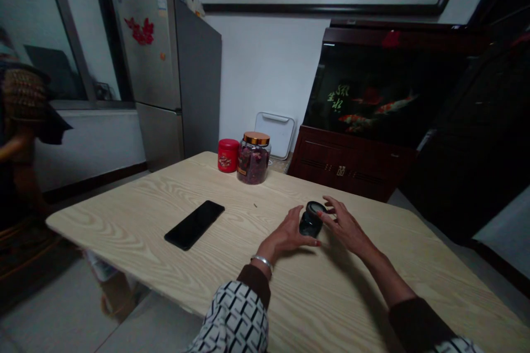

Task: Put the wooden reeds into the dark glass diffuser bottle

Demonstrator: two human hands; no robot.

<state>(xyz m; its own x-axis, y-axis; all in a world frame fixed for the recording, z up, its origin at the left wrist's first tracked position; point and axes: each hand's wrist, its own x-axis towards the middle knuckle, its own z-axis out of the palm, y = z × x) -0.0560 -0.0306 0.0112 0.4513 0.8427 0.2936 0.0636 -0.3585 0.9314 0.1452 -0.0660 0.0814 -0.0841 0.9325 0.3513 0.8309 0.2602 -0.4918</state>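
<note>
A small dark jar (309, 226), its body looking like glass, is on or just above the table; I cannot tell which. It has a round black-rimmed lid (317, 207) with a paler top, leaning a little to the right. My left hand (287, 233) curves around the jar's left side, thumb stretched along the front and fingers behind. On the other side, my right hand (340, 225) grips the lid's edge, thumb in front and fingertips at the back. The fingers' far contact points are partly hidden.
A black phone (194, 225) lies left on the wooden table (232, 265). Near the back edge stand a red canister (228, 155) and a large copper-lidded jar (253, 162) of dark dried contents. Behind are a fridge (199, 77) and a fish tank (368, 88). A person (25, 121) is at far left.
</note>
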